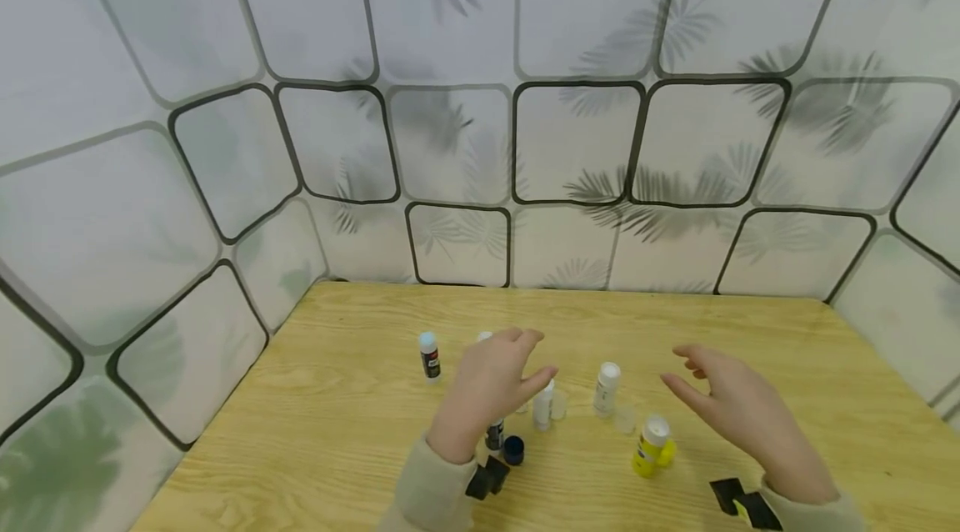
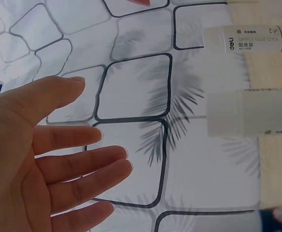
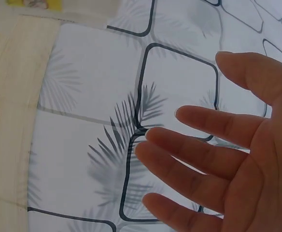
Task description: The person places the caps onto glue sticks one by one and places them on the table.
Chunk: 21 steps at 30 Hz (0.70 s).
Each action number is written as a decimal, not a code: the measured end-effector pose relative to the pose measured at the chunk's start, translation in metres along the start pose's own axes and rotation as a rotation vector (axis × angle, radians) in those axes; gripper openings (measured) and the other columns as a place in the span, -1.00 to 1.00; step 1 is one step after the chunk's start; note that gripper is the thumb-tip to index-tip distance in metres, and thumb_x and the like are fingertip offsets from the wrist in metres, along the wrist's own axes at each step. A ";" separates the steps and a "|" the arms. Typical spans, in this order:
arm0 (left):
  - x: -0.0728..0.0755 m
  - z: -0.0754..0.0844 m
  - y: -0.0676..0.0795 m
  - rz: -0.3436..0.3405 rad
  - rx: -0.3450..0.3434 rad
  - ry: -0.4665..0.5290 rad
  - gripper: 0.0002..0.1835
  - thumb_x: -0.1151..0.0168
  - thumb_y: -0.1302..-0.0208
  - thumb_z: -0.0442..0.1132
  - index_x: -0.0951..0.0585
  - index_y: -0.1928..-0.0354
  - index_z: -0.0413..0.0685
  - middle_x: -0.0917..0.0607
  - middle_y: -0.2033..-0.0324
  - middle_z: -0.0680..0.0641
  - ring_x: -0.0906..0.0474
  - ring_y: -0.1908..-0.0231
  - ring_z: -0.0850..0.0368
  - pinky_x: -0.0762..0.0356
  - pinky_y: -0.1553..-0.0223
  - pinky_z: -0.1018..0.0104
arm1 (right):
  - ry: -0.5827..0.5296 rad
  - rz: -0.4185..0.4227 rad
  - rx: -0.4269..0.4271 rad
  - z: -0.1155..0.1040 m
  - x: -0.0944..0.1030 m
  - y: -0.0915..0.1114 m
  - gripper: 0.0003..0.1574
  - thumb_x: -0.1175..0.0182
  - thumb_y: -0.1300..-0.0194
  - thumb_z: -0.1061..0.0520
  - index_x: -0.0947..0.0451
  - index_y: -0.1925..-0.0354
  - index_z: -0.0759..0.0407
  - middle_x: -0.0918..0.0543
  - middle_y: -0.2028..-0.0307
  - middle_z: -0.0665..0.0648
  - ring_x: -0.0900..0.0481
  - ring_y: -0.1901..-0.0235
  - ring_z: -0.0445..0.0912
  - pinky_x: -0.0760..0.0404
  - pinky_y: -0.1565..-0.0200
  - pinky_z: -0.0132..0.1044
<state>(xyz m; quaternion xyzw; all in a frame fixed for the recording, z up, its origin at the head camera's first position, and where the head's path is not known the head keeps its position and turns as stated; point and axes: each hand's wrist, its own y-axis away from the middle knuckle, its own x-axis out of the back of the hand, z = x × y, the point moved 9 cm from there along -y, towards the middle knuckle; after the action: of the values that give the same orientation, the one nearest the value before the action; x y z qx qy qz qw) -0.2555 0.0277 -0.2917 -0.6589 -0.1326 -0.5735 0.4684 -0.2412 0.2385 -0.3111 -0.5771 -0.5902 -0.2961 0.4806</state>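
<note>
My left hand (image 1: 491,382) hovers above the table with nothing in it, its thumb apart from its fingers. Two white glue sticks stand between my hands, one (image 1: 543,409) just beyond the left thumb and the other (image 1: 607,390) further right. In the left wrist view, printing shows on a glue stick (image 2: 257,39). My right hand (image 1: 738,407), likewise holding nothing, is raised to the right of a yellow glue stick (image 1: 647,450) with a white top. Partly hidden by the left hand and wrist are a dark-labelled stick (image 1: 494,435) and a white top (image 1: 484,336).
A dark-labelled stick with a light blue top (image 1: 430,358) stands at the left. Loose caps lie beside the sticks: a dark blue one (image 1: 513,450), a yellow one (image 1: 667,454) and a clear one (image 1: 625,418). A patterned curtain (image 1: 577,140) borders the wooden table (image 1: 300,432).
</note>
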 end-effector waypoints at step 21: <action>-0.048 0.062 -0.017 -0.108 -0.173 0.015 -0.48 0.01 -0.12 0.27 -0.58 0.15 0.03 -0.57 0.41 0.16 -0.37 0.59 0.42 -0.27 0.64 0.61 | 0.014 -0.025 -0.024 0.022 -0.004 0.002 -0.25 -0.01 -0.19 -0.26 -0.39 -0.01 0.36 -0.56 0.21 0.31 -0.52 0.26 0.14 -0.48 0.40 0.01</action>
<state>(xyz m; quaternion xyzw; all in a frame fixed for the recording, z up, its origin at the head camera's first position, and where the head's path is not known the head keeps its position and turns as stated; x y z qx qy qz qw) -0.2436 0.1016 -0.3205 -0.6844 -0.1144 -0.6122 0.3791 -0.2447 0.2573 -0.3238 -0.5736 -0.5903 -0.3130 0.4740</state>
